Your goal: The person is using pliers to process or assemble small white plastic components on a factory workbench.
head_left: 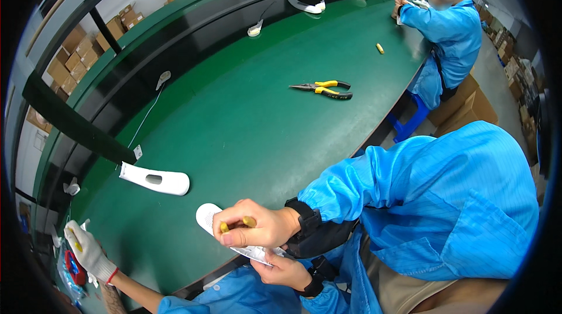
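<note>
My right hand (257, 223), with a black wristband, is closed on a small yellow-handled tool (249, 221). Two yellow ends stick out from its fingers; the working tip is hidden. Just below, my left hand (284, 268) grips a white plastic part (207, 217) with a rounded, perforated end toward the table. A shiny silvery surface shows on this part beneath my right hand. Both hands are close together at the near edge of the green table (257, 156). A white curved shell (155, 179) with an oval opening lies farther left.
Yellow-and-black needle-nose pliers (325, 89) and a small yellow piece (380, 49) lie on the table. A co-worker's gloved hand (88, 252) is at left, near a red object (75, 267). Another person (448, 33) sits far right. White parts (304, 4) line the far edge.
</note>
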Tool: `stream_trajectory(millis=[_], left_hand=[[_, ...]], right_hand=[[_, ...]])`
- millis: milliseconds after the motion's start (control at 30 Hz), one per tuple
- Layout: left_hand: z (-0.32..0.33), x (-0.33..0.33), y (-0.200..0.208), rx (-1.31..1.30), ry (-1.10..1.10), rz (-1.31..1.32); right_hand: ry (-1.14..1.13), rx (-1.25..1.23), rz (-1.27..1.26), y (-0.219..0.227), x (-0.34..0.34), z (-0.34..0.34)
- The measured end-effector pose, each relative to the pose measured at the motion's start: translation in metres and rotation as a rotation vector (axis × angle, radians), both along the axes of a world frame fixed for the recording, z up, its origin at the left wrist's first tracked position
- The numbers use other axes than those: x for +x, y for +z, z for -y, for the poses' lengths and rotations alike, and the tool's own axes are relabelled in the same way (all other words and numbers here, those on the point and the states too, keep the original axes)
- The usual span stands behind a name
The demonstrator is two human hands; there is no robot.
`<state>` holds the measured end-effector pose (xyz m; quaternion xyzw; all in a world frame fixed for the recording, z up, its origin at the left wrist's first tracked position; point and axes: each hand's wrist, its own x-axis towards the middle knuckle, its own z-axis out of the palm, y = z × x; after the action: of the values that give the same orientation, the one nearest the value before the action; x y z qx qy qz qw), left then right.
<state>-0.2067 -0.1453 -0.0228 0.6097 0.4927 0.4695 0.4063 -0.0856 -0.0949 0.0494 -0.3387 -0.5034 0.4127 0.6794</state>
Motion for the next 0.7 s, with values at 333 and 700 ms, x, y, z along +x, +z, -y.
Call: stream_trajectory(millis=[333,700], left_hand=[[0.003,0.006,0.004,0.0,0.001,-0.003],[0.004,0.006,0.004,0.013,0.008,-0.026]], right_hand=[[0.134,-0.059,-0.077,-0.006,0.002,-0.007],[0.038,0.039,0.019,-0.004,0.004,-0.004]])
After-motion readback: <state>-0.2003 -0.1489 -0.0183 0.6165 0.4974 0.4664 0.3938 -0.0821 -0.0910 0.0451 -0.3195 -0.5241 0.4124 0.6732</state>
